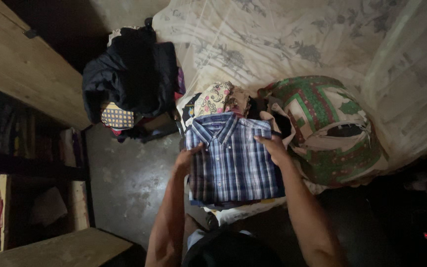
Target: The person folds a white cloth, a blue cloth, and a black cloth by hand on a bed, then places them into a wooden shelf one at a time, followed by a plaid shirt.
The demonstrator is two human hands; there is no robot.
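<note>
Shirt point(232, 158), folded, lies flat on a pile; left hand point(188, 155) and right hand point(272, 147) press spread on its edges. Best kept square, collar up.

Both forearms are bare from the elbow down, with no sleeves, watch or bracelet showing. The left hand point(188, 157) and the right hand point(273, 147) wear no gloves and no rings that can be made out. At the bottom edge, a dark garment point(231, 252) covers the body, with a strip of pale cloth point(196, 238) beside it.
</note>
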